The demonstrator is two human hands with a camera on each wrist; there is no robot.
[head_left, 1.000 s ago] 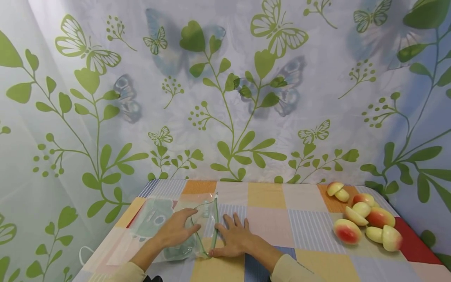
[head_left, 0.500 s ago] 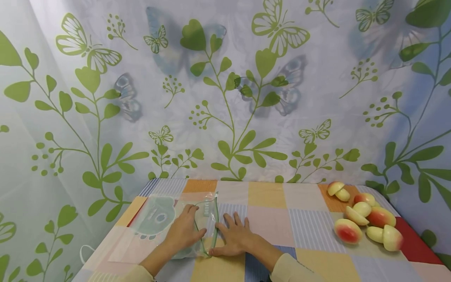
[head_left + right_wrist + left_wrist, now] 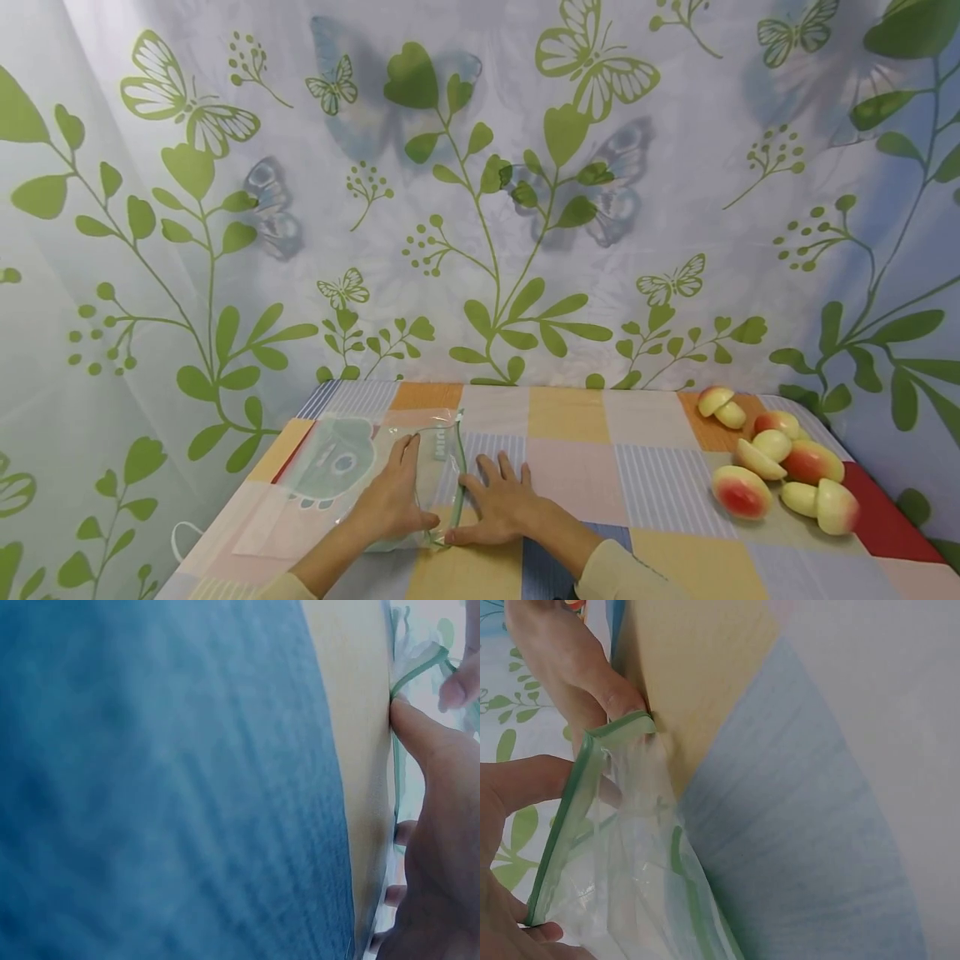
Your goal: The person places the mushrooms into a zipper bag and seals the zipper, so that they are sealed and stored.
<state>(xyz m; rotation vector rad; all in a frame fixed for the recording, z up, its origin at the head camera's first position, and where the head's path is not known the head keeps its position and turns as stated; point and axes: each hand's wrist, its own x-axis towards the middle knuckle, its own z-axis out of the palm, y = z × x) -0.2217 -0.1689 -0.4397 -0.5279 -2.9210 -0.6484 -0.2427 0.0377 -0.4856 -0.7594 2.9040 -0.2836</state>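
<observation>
A clear zip bag (image 3: 337, 467) with a green seal strip lies on the left of the patchwork tablecloth (image 3: 570, 467), its mouth facing right. My left hand (image 3: 393, 500) lies over the bag near the mouth. In the left wrist view its thumb (image 3: 525, 780) and a fingertip pinch the raised green rim (image 3: 577, 795), holding the mouth apart. My right hand (image 3: 501, 500) rests flat on the cloth just right of the bag, fingers spread. Its thumb (image 3: 416, 735) presses the near corner of the rim (image 3: 420, 667) down.
Several peach-coloured fruit pieces (image 3: 780, 475) lie in a cluster at the table's right side. A curtain printed with green leaves and butterflies (image 3: 480, 208) hangs right behind the table. The table's left edge (image 3: 225, 517) is close to the bag.
My left hand has slid right along the bag toward its mouth, and its thumb now sits near the front corner. The bag lies flatter. My right hand has stayed put.
</observation>
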